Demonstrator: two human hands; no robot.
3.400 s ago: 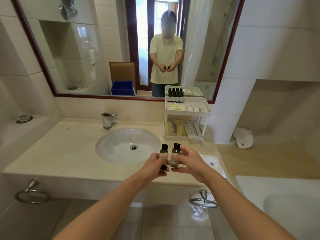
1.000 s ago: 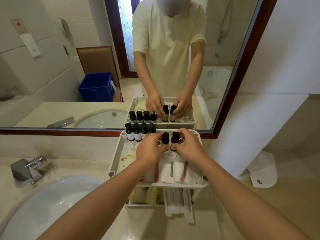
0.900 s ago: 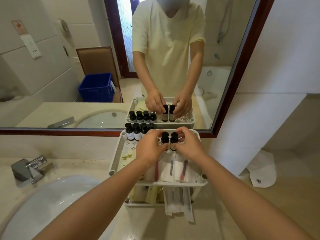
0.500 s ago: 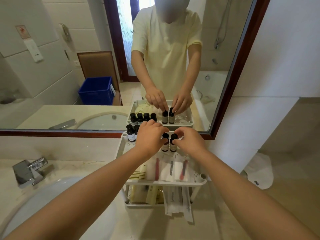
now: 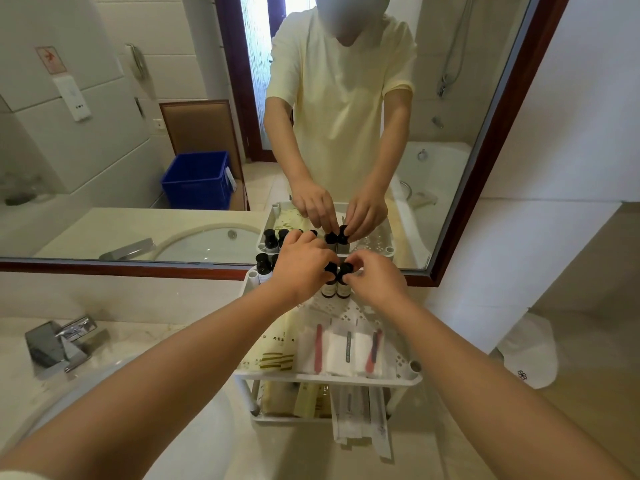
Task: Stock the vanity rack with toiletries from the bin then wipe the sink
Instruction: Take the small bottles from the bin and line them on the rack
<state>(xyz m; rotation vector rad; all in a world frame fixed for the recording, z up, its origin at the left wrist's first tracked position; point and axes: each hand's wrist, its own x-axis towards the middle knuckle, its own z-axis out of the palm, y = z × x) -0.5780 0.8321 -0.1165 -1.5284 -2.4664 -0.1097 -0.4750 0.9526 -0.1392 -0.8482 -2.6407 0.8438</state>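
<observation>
On my feed the pale labels on the left bottle (image 5: 328,289) and the right bottle (image 5: 343,291) are too small to read. The yellow packets (image 5: 277,348) at the front of the tray carry printed characters I cannot make out, and the white cloth (image 5: 530,355) on the ledge to the right shows a small flower mark. My left hand (image 5: 301,268) pinches the left bottle's black cap with curled fingers (image 5: 320,261), and my right hand (image 5: 377,282) pinches the right bottle's cap likewise. Both bottles are upright, touching side by side, at the rear of the white vanity rack (image 5: 415,368) top tray, just right of the black-capped bottles (image 5: 262,268) lined along the mirror (image 5: 104,133). Whether their bases rest on the tray I cannot tell. The rack stands on the surface (image 5: 304,455) beside the sink (image 5: 214,427). The blue bin (image 5: 197,180) shows in the mirror.
</observation>
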